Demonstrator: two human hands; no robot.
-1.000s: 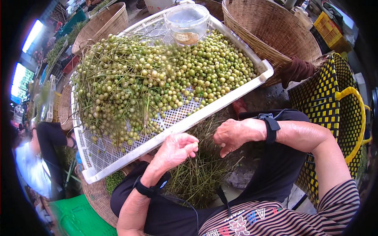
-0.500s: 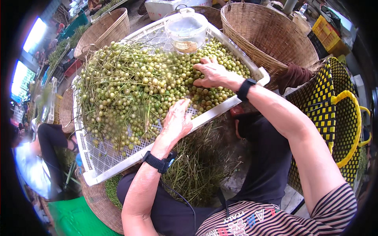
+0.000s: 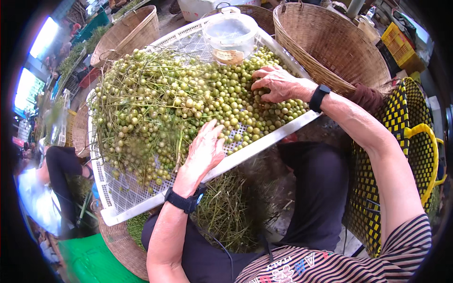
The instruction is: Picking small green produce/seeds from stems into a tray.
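The left hand [image 3: 204, 152] lies flat, fingers spread, holding nothing, on green berries [image 3: 226, 104] at the near edge of the white tray [image 3: 113, 207]. The right hand [image 3: 276, 84] rests farther right, fingers curled into loose berries; whether it grips any, I cannot tell. A plastic tub [image 3: 230, 34] stands at the far edge.
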